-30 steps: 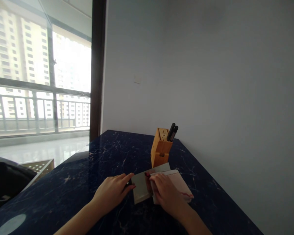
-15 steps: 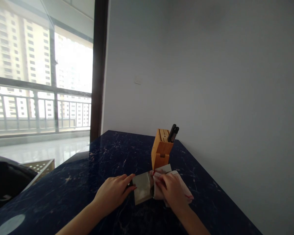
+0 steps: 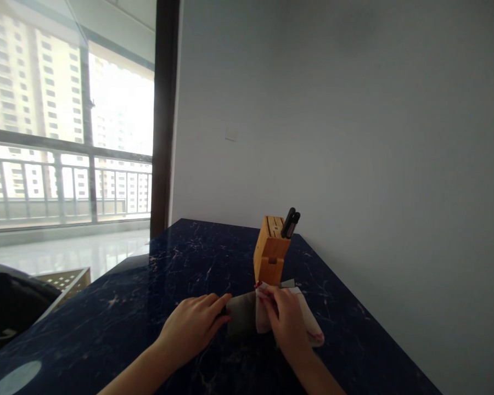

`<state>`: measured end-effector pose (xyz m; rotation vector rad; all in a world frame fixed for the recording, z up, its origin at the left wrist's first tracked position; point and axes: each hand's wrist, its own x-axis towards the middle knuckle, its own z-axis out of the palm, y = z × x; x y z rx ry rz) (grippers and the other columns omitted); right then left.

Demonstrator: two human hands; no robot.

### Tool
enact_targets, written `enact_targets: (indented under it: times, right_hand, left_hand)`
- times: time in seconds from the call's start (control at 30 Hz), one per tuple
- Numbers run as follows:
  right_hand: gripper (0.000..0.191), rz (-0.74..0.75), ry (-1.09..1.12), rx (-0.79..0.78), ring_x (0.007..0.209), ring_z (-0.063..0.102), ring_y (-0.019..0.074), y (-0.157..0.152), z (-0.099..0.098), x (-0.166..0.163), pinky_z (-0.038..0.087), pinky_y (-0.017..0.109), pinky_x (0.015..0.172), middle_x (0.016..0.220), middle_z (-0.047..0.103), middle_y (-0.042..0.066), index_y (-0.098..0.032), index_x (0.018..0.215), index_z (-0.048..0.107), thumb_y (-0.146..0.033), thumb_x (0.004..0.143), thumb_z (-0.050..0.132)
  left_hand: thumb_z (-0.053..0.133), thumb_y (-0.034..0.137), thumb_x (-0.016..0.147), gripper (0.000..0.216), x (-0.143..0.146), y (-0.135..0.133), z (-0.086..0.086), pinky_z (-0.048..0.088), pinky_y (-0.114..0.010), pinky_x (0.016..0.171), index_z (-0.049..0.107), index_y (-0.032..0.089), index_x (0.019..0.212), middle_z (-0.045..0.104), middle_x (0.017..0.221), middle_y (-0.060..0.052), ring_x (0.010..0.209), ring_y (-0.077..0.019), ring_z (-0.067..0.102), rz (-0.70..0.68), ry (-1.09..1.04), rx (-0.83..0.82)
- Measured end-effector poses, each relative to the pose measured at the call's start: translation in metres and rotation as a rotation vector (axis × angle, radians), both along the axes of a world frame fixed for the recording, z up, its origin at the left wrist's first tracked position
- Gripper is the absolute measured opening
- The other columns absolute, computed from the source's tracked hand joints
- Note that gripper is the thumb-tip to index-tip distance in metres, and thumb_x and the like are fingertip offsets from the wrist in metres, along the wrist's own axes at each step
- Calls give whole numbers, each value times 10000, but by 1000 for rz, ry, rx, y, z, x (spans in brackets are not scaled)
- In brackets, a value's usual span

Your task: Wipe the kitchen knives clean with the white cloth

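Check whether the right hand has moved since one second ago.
Yes; against the wooden knife block, the right hand has shifted a little to the right in the view.

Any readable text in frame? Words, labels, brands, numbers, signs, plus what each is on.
None readable.
Dark item at left edge: small pale mark, too blurred to read or to say whether it's lettering.
Black handles in the knife block: too small to make out any print.
Knife block, grey blade and cloth: no lettering visible on the parts that show.
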<state>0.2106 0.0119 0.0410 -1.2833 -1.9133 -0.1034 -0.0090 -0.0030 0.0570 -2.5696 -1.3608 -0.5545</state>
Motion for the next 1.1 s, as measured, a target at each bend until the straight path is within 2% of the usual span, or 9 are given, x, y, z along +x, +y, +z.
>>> enact_targets:
  times: [0.07, 0.13, 0.33, 0.53, 0.67, 0.77, 0.83, 1.0, 1.1]
  right_hand:
    - [164, 52, -53, -8, 811, 519, 179, 0, 1, -1, 338, 305, 727, 854, 601, 9, -236, 940, 547, -207, 840, 422]
    - [180, 39, -93, 2, 822, 522, 183, 1, 2, 1, 328, 317, 743, 873, 612, 4, -243, 964, 547, -198, 837, 427]
    - [176, -196, -33, 17, 804, 532, 205, 12, -1, 19, 329, 337, 735, 858, 615, 41, -196, 956, 545, -191, 827, 425]
    - [187, -72, -73, -17, 817, 537, 191, 10, -3, 10, 339, 305, 720, 871, 616, 31, -205, 970, 540, -184, 825, 425]
    - [209, -177, -149, 25, 852, 534, 205, 9, 0, 12, 308, 331, 746, 936, 620, 48, -193, 994, 533, -166, 831, 406]
    - [211, -235, -225, -19, 821, 538, 213, 10, 0, 16, 297, 333, 723, 900, 625, 61, -188, 976, 539, -153, 834, 387]
    - [190, -213, -261, -50, 788, 535, 205, 8, -3, 13, 293, 319, 699, 836, 624, 51, -198, 919, 546, -156, 836, 381]
    - [156, -29, -372, -78, 776, 512, 181, -1, -5, -2, 280, 296, 688, 827, 607, 20, -216, 827, 536, -132, 819, 406]
    - [145, -79, -411, -75, 778, 507, 196, -2, -1, -2, 266, 316, 690, 809, 609, 24, -206, 819, 536, -139, 822, 407]
  left_hand:
    - [338, 392, 885, 359, 0, 0, 0, 458, -304, 716, 437, 254, 1201, 630, 907, -28, 815, -192, 604, 2, 5, 5]
    - [337, 394, 885, 361, 0, 1, -1, 459, -302, 715, 439, 252, 1201, 631, 907, -30, 816, -191, 605, 2, 7, 7]
    - [322, 395, 889, 377, -2, 4, -3, 463, -304, 719, 426, 240, 1216, 636, 909, -37, 818, -192, 608, 3, -2, 10]
    - [326, 393, 887, 371, -2, 3, -2, 464, -301, 713, 433, 248, 1212, 636, 910, -35, 818, -193, 608, 2, -2, 9]
    - [323, 390, 888, 376, -2, 3, -1, 463, -306, 716, 431, 244, 1217, 637, 912, -39, 824, -196, 608, 6, -10, 1]
    - [321, 399, 887, 384, -3, 4, -2, 460, -307, 726, 436, 240, 1217, 640, 910, -41, 830, -199, 610, 18, -25, -19]
    - [322, 409, 884, 386, -3, 5, -3, 458, -301, 724, 447, 243, 1209, 642, 909, -42, 832, -201, 612, 32, -30, -33]
    - [324, 419, 880, 385, -5, 7, -6, 458, -309, 718, 459, 241, 1195, 645, 917, -40, 826, -203, 615, 52, -32, -40]
    - [322, 416, 881, 383, -5, 7, -7, 460, -311, 713, 461, 241, 1193, 646, 917, -40, 827, -204, 616, 57, -29, -45]
